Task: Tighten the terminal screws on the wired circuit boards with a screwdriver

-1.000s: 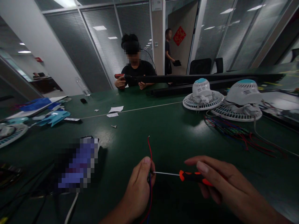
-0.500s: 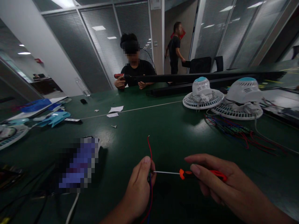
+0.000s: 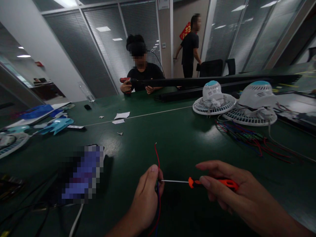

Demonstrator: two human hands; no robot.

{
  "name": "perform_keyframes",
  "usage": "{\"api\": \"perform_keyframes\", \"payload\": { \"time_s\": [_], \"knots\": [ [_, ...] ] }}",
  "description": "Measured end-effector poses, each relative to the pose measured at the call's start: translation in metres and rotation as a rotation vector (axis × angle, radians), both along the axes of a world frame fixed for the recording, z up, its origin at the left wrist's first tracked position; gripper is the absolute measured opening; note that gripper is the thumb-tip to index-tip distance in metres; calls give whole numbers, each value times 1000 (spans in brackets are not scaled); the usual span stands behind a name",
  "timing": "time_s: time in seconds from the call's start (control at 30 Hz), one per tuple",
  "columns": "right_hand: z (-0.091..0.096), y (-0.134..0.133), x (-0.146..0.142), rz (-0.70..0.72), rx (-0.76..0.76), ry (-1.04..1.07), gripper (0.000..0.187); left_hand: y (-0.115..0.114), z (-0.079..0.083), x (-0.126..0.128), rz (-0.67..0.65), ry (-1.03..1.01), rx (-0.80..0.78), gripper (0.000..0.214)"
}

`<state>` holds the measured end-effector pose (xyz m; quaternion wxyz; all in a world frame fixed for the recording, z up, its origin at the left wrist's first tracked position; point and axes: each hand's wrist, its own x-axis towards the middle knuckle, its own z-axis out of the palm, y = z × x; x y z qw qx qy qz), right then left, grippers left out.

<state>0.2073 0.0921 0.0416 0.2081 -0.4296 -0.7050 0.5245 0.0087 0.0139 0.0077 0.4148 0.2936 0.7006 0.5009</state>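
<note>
My left hand (image 3: 145,196) is closed around a small, mostly hidden piece with a dark green edge, probably a circuit board. A red wire (image 3: 157,155) rises from the grip to a bare tip, and red and blue wires hang below it. In my right hand (image 3: 243,192) lies a screwdriver (image 3: 191,182) with an orange and black handle. The thumb rests on the handle while the index finger stretches forward, lifted off it. The thin metal shaft points left, and its tip meets the fingers of my left hand, where the exact contact is hidden.
White fan-like housings (image 3: 214,104) stand at right, beside a bundle of wired boards (image 3: 249,135). A blurred-out device (image 3: 82,174) lies at left near blue plastic pieces (image 3: 55,125). Across the green table (image 3: 172,131), a person (image 3: 145,74) holds a power drill (image 3: 125,80) near long black bars (image 3: 222,80).
Both hands and the screwdriver keep nearly the same pose, with only a slight shift in view. In the background, the standing person by the door has moved closer, uncovering more of a red sign.
</note>
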Motion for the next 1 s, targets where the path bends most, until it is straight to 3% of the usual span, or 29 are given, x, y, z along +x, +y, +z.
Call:
{"api": "perform_keyframes", "payload": {
  "time_s": [0.23, 0.53, 1.0],
  "knots": [
    [-4, -2, -1, -53, -64, 55, 48, 0, -5, -2, -10, -42, 20, 47],
    [-6, 0, -1, -46, -72, 12, 66, -1, 0, 0, -57, -10, -4, 48],
    [-4, 3, -5, 10, 7, -68, 59, -1, -1, 0, -53, -7, 7, 47]
  ]
}}
